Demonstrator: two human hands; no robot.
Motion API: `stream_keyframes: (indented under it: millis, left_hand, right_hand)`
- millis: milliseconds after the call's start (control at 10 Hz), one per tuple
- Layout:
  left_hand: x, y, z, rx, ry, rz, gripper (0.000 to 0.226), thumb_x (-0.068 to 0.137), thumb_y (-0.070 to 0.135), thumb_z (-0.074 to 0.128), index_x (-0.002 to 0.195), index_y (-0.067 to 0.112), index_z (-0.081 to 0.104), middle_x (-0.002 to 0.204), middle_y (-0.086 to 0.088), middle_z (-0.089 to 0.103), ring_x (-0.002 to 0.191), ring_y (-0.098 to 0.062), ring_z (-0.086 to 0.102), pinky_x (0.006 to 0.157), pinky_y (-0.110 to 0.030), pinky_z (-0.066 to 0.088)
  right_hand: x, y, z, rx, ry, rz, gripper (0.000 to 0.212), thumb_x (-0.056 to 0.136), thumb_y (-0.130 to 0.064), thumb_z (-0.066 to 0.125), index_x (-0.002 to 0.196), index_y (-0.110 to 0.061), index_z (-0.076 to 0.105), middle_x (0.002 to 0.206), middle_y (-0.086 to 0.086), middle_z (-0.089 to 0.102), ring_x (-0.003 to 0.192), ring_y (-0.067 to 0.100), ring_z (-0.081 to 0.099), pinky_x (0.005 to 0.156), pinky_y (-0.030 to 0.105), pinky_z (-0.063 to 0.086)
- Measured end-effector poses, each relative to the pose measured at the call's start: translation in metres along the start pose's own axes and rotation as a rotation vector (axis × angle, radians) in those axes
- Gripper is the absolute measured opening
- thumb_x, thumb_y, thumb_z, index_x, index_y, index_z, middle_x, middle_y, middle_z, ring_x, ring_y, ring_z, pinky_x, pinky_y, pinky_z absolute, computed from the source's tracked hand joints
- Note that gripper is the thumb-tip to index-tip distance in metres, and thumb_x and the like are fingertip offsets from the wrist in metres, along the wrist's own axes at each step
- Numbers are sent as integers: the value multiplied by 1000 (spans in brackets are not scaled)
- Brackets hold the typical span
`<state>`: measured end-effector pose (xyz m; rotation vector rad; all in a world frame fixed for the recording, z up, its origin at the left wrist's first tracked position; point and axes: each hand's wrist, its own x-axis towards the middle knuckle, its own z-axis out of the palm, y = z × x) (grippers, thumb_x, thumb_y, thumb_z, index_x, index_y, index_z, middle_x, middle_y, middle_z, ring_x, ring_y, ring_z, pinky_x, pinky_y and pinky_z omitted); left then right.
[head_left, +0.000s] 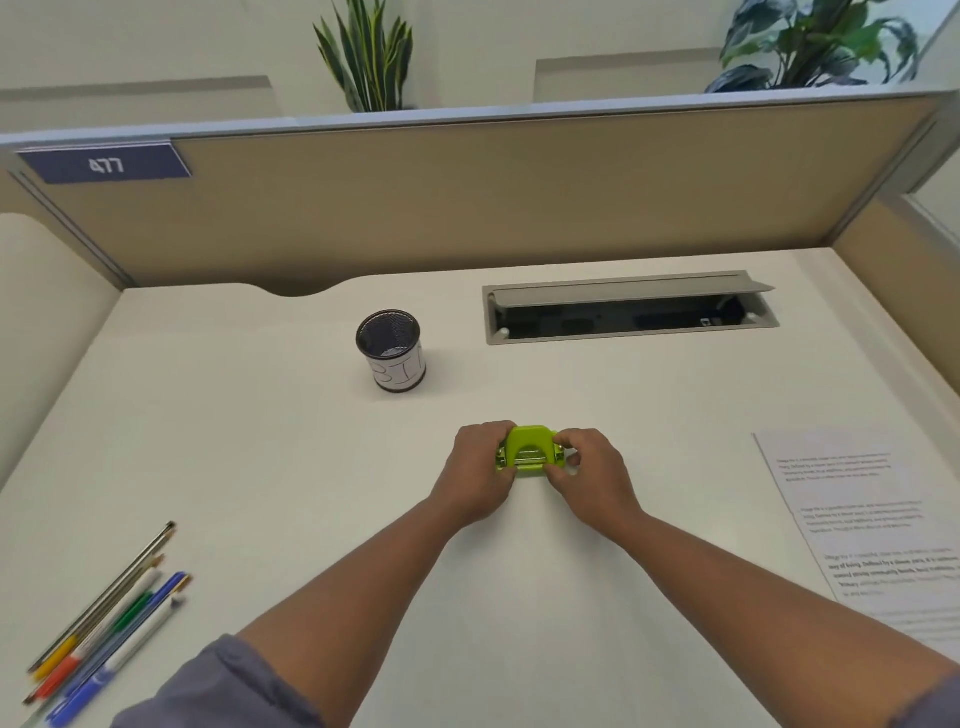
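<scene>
A black mesh pen cup stands beyond (well apart); both hands, left and right, grip the lime-green plastic hole punch on the white desk, fingers curled round its ends

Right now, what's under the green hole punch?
Bare white desk shows around the hole punch; no sheet sticks out. The left hand and right hand grip its ends, hiding its base there.

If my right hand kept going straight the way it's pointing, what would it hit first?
The green hole punch, which your right hand grips. Beyond it the line seems to head for the mesh pen cup, though depth is unclear.
</scene>
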<state>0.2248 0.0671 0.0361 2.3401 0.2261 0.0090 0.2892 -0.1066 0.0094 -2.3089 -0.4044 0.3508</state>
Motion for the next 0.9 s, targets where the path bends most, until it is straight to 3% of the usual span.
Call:
stream_keyframes:
  millis: [300,700,800,900]
  left_hand:
    - [56,-14,-5,11,41,5,22,80,5,71,94,20,63,87,2,67,79,-19,59,71,-41,52]
    - [80,-27,-1,50,19,6,25,82,6,71,104,15,64,98,-4,69,88,-25,61,79,-44,53]
    - [80,-28,-1,84,15,-8,38,85,11,72,121,13,61,120,-9,66,108,-30,59,93,-41,51]
    - [77,-29,-4,148,-32,-46,74,88,29,72,151,13,37,156,-7,40,141,-28,36,113,-37,32]
  right_hand:
    - [56,-6,-1,-41,66,-31,36,81,-18,78,116,-17,67,116,3,65,102,22,61,86,34,50]
    - [81,0,6,-70,69,-29,36,82,-20,77,116,-16,68,113,5,67,102,26,61,88,41,53]
    - [82,-2,5,-93,62,-19,39,82,-23,77,119,-17,65,114,5,67,104,27,61,88,41,53]
    - [80,-6,2,-87,34,-3,60,81,-31,79,135,-19,55,130,6,60,117,27,56,96,44,51]
